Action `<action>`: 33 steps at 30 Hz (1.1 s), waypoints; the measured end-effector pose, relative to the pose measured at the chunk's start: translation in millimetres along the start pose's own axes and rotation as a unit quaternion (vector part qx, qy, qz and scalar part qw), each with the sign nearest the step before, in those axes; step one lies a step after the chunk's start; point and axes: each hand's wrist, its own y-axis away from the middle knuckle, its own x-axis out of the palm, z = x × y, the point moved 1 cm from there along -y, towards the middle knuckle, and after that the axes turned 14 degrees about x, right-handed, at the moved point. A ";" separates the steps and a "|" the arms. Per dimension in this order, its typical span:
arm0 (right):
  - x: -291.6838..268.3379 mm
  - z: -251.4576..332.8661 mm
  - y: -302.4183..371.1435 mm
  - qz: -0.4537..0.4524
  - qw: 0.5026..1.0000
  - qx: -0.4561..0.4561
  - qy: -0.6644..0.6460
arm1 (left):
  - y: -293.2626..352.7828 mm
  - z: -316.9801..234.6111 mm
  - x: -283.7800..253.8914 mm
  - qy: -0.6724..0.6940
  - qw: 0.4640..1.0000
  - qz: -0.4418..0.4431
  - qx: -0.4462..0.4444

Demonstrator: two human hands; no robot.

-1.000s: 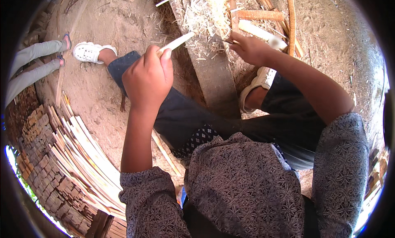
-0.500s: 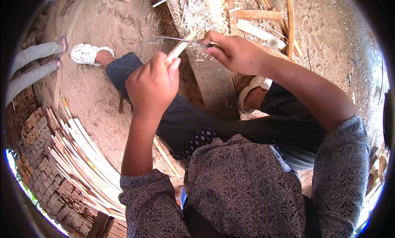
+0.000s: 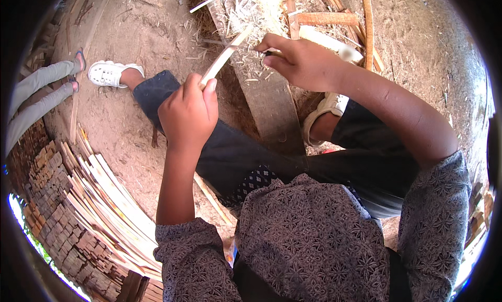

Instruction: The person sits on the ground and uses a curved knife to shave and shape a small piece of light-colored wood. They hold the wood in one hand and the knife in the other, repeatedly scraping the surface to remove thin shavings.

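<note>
My left hand (image 3: 187, 116) is closed around the lower end of a pale wooden stick (image 3: 224, 60), which points up and to the right over a plank. To its right, my right hand (image 3: 308, 64) grips a knife by its dark handle (image 3: 273, 53), mostly hidden by the fingers. The thin blade shows only faintly, running left toward the stick; whether it touches the wood I cannot tell. Beneath both hands lies the broad wooden plank (image 3: 269, 106), stretching between my legs.
Curly wood shavings (image 3: 256, 12) cover the plank's far end. Brown wood strips (image 3: 327, 19) and a pale wood piece (image 3: 334, 43) lie at the far right. Long pale strips (image 3: 112, 197) and stacked wood blocks (image 3: 57, 197) are at the left. Another person's legs (image 3: 44, 82) show far left.
My left hand has drawn slightly down and left with the stick, showing more of its length. The blade, clear across the stick before, is now faint. My right hand has shifted slightly left.
</note>
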 end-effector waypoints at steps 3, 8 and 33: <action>-0.7 27.3 9.1 0.029 0.999 -0.011 -0.028 | -0.9 4.8 -7.0 -0.007 1.000 -0.016 -0.004; -2.1 40.0 17.1 0.050 0.996 -0.004 -0.080 | -11.7 8.3 -18.4 0.002 1.000 -0.013 0.004; 10.1 -43.9 -20.5 0.017 0.992 0.088 0.086 | -33.2 -12.0 -25.2 -0.012 0.999 0.023 0.034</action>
